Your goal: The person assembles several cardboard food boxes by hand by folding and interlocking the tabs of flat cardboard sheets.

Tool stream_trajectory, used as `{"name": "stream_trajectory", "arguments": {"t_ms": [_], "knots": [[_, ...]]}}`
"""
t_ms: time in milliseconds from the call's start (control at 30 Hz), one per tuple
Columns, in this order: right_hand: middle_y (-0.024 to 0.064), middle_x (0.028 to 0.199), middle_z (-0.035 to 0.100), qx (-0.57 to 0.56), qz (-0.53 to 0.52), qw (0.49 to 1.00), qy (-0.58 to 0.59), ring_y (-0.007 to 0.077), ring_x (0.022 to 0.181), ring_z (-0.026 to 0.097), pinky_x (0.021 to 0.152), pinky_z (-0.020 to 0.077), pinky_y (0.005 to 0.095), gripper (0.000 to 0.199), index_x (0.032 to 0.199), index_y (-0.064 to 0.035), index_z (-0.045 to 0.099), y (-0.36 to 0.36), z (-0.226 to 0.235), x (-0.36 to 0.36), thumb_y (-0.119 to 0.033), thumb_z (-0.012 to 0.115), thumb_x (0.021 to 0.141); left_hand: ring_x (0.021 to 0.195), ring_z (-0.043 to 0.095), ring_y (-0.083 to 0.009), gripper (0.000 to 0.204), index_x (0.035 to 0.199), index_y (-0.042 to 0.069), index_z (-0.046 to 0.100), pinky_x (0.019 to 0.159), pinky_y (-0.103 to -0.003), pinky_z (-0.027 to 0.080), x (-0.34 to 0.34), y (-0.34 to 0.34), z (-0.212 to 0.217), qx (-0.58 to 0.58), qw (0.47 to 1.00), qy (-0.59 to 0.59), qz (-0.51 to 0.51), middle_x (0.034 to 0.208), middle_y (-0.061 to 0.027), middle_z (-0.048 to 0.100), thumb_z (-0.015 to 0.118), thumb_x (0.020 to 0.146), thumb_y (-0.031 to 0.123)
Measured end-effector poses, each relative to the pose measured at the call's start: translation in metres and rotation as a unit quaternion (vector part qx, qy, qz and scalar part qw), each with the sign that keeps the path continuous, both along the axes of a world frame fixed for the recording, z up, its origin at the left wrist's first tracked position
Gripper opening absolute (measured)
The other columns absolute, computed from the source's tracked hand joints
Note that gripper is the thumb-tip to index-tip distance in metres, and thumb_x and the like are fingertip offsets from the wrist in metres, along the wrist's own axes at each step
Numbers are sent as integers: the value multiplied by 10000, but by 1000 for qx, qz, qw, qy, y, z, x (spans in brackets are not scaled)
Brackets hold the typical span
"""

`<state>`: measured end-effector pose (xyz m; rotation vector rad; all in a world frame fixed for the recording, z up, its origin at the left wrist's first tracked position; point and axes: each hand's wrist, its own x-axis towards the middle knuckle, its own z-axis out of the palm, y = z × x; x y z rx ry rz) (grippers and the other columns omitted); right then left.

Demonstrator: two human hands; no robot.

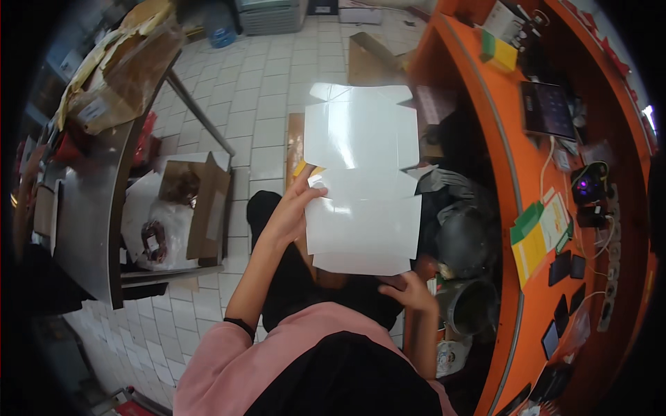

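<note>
A flat, unfolded white carton blank (362,135) lies in front of me above my lap, its glossy side up. Notches and flaps mark its edges, and creases cross it. My left hand (297,209) grips its left edge, thumb on top and the other fingers mostly underneath. At the lower right corner, my right hand (414,292) holds the near edge; some of its fingers are hidden or in shadow. A bit of yellow (305,168) shows beside the left fingers, below the blank.
To the right runs an orange shelf unit (485,125) with a tablet (548,109), phones, cables and yellow-green boxes. A dark bucket (470,305) stands beneath it. On the left is a metal table (94,208); an open cardboard box (211,208) sits beside it. White tiles cover the floor.
</note>
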<state>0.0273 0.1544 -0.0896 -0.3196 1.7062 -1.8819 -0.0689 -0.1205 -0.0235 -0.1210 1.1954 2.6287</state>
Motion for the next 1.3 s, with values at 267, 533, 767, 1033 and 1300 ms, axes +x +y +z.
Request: {"name": "stream_trajectory", "arguments": {"t_ms": [267, 533, 767, 1033, 1300], "knots": [[177, 1108, 570, -50, -149, 986, 62, 203, 963, 596, 814, 481, 295, 562, 1315, 28, 325, -24, 46, -91, -272, 556, 901, 1012, 532, -135, 442, 1283, 11, 403, 847, -266, 457, 37, -20, -29, -245, 967, 33, -53, 1230, -100, 491, 533, 863, 52], [134, 1032, 593, -37, -185, 976, 105, 144, 899, 578, 760, 471, 247, 399, 1218, 30, 392, -49, 30, -91, -47, 567, 868, 950, 574, -130, 426, 1239, -24, 441, 753, -260, 502, 29, -12, -15, -267, 960, 5, 81, 1095, -101, 575, 558, 900, 206], [81, 950, 631, 80, -83, 993, 37, 115, 840, 573, 755, 459, 249, 311, 1076, 60, 557, -32, 1, -70, -86, 654, 819, 984, 574, -137, 466, 1303, -7, 368, 793, -272, 499, 20, -19, -19, -208, 966, -21, 154, 1128, -106, 562, 534, 911, 182], [80, 943, 620, 55, -258, 963, 60, 129, 847, 581, 743, 460, 258, 303, 1081, 48, 548, -40, -2, -68, -100, 643, 834, 1142, 479, -179, 533, 1306, 19, 346, 953, -309, 389, 46, -1, -35, -180, 982, 42, 27, 1225, -129, 510, 587, 831, -11], [95, 1089, 488, -61, -316, 945, 54, 164, 971, 513, 845, 432, 300, 348, 1154, -5, 421, -81, 28, -65, -118, 587, 870, 1055, 539, -255, 483, 1154, 104, 577, 881, -346, 446, 51, 17, -24, -587, 719, 370, 36, 1163, -55, 567, 512, 715, -87]]}}
